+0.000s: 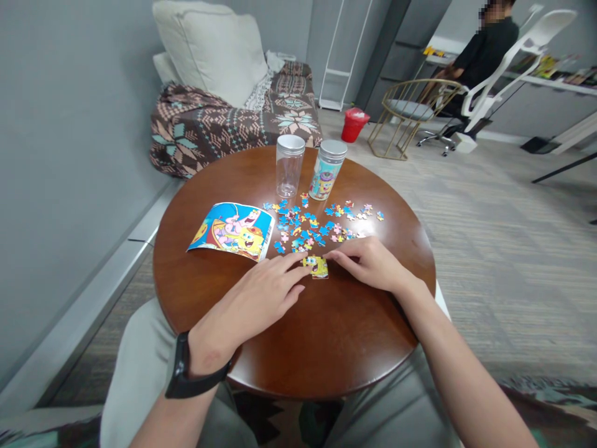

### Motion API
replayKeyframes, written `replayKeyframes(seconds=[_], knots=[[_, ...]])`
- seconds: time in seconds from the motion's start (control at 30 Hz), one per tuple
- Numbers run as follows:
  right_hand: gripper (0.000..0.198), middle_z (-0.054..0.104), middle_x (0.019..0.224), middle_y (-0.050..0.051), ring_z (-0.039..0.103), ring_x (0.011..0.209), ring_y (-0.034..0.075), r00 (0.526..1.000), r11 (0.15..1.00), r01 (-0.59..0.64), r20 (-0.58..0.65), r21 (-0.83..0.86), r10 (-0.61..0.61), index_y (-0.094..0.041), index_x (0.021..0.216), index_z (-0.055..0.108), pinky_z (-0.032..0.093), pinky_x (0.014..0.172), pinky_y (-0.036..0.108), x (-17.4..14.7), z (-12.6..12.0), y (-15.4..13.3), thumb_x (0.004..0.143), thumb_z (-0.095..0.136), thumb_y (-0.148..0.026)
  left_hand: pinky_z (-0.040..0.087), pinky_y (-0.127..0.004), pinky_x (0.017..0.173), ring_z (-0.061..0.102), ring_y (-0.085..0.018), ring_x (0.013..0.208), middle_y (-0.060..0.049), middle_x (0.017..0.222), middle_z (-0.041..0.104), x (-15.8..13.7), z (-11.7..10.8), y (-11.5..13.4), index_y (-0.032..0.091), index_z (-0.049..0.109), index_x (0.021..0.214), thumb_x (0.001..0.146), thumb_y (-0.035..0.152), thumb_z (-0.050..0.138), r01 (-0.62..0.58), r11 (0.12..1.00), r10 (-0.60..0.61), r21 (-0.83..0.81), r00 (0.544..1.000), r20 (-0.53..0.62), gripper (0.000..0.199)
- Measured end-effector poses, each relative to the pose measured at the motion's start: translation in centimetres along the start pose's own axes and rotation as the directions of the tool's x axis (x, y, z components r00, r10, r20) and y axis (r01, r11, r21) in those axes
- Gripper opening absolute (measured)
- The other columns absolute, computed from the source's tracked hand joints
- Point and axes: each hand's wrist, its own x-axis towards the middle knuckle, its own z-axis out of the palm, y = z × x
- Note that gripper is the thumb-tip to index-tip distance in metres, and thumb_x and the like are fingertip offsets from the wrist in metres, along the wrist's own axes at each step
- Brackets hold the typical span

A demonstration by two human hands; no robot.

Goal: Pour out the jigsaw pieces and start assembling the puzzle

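A small yellow joined patch of jigsaw puzzle [319,267] lies flat on the round brown table, showing part of a cartoon face. My left hand [268,289] rests at its left side, fingers stretched out and the fingertips touching its edge. At the upper right of the patch is my right hand [368,261], its thumb and index finger drawn together at the edge; whether a piece sits between them is hidden. Behind the patch spread many loose puzzle pieces [303,236], mostly blue with some pink and yellow. Left of them lies the printed reference picture [237,230], its edges curling.
Two lidded cylinders stand at the table's [298,348] far side: a clear jar [289,171] and a cartoon-printed can [326,174]. Beyond are a blanket-covered sofa [233,124], a red bin [354,124], a gold wire chair [410,112] and a person [489,46] beside a white office chair.
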Motion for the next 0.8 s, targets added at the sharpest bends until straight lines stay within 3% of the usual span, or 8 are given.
replayKeyframes(seconds=[0.23,0.57,0.67,0.8], knots=[[0.035,0.072,0.082,0.003,0.064,0.069,0.014,0.997,0.997,-0.061,-0.041,0.046,0.063,-0.019,0.100,0.067,0.041,0.067,0.024,0.2,-0.3,-0.5,0.101,0.035,-0.034,0.046,-0.040,0.104,0.057,-0.020,0.119,-0.005,0.138,0.056,-0.1,-0.1,-0.1,0.025,0.060,0.124,0.095,0.021,0.048,-0.008,1.000,0.008,-0.016,1.000,0.013,0.032],[0.028,0.069,0.082,0.002,0.063,0.073,0.016,0.992,0.995,-0.101,-0.070,0.027,0.102,-0.022,0.096,0.063,0.041,0.070,0.027,0.4,0.7,0.7,0.100,0.037,-0.034,0.047,-0.039,0.103,0.059,-0.019,0.114,-0.002,0.136,0.057,-0.1,-0.6,0.1,0.028,0.062,0.121,0.095,0.018,0.048,0.001,0.999,0.001,-0.041,0.999,0.044,0.032],[0.021,0.067,0.086,0.003,0.062,0.079,0.017,0.968,0.990,-0.126,-0.209,0.060,0.136,-0.021,0.091,0.061,0.042,0.074,0.028,0.7,0.9,1.4,0.096,0.041,-0.027,0.048,-0.038,0.102,0.060,-0.019,0.113,-0.001,0.133,0.059,0.0,-0.7,0.1,0.028,0.063,0.119,0.095,0.018,0.045,0.000,0.998,0.004,-0.056,0.998,0.065,0.032],[0.016,0.061,0.086,0.005,0.057,0.084,0.019,0.859,0.971,-0.223,-0.453,0.090,0.239,-0.019,0.081,0.056,0.042,0.078,0.031,1.1,1.4,3.2,0.083,0.041,-0.014,0.043,-0.037,0.109,0.052,-0.019,0.127,-0.005,0.144,0.049,0.0,-0.8,0.2,0.027,0.048,0.135,0.092,0.014,0.048,-0.006,0.997,0.006,-0.079,1.000,-0.006,0.045]])
